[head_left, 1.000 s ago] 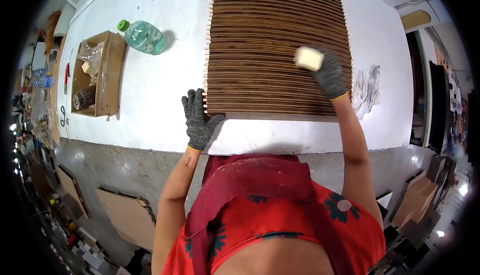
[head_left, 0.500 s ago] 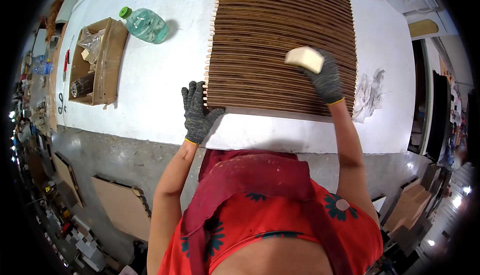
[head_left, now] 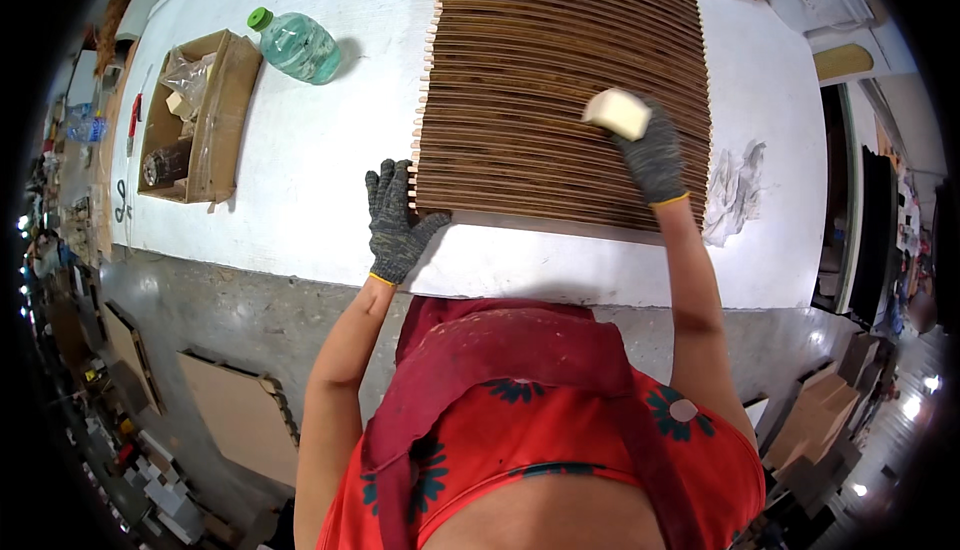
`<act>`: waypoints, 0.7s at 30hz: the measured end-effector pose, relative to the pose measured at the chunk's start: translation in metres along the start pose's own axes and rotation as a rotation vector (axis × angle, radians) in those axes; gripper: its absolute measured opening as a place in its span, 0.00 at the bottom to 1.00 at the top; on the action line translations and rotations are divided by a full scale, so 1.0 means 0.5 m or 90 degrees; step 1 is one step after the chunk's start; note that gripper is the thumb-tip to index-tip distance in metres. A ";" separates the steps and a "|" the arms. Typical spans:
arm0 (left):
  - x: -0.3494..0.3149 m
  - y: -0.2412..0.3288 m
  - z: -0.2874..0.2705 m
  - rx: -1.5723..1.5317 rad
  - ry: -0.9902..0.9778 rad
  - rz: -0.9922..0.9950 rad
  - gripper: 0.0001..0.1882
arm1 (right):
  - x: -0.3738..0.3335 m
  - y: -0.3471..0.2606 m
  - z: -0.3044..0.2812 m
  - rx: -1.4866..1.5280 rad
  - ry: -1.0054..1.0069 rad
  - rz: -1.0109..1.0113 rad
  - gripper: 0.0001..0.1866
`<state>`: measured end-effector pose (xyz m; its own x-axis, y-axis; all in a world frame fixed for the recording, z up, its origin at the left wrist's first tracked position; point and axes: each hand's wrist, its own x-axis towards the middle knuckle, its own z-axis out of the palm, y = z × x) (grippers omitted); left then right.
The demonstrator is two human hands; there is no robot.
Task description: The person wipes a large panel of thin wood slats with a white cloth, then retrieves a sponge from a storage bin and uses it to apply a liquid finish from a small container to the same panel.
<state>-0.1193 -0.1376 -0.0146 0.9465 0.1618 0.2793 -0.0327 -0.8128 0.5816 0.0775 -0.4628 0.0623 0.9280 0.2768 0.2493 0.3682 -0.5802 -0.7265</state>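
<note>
Many dark brown wooden slats lie side by side in a wide stack, with pale tenon-like ends along the left and right edges. My right hand, in a grey knit glove, is closed round a cream-coloured block that looks like a sponge, held over the right part of the slats. Blur hides whether the block touches them. My left hand, gloved alike, rests with fingers stretched against the near left corner of the slats, thumb along their front edge.
On the white table a cardboard box holds plastic wrap and small pieces. Beside it lie a green-capped bottle, scissors and a red-handled tool. A crumpled white cloth lies right of the slats. Boards stand on the floor.
My right hand has shifted slightly to the right with the cream block, which is tilted a little differently. The left hand stays at the corner of the slats.
</note>
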 end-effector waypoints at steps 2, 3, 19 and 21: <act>0.001 0.002 0.002 0.003 0.013 0.006 0.46 | 0.029 0.016 -0.044 -0.123 0.029 0.045 0.20; 0.000 0.000 0.005 0.001 0.026 0.014 0.46 | 0.027 -0.008 -0.065 -0.192 0.034 0.035 0.20; 0.021 0.182 -0.067 -0.463 0.081 -0.131 0.33 | -0.122 -0.170 0.073 1.242 -0.216 0.648 0.30; 0.034 0.217 -0.079 -0.458 0.013 -0.082 0.33 | -0.138 -0.197 0.088 1.236 -0.258 0.654 0.30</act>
<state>-0.1196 -0.2010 0.0834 0.9512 0.2474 0.1844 -0.1306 -0.2186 0.9670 -0.0253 -0.3910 0.0882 0.5565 0.7093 -0.4326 -0.8111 0.5767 -0.0977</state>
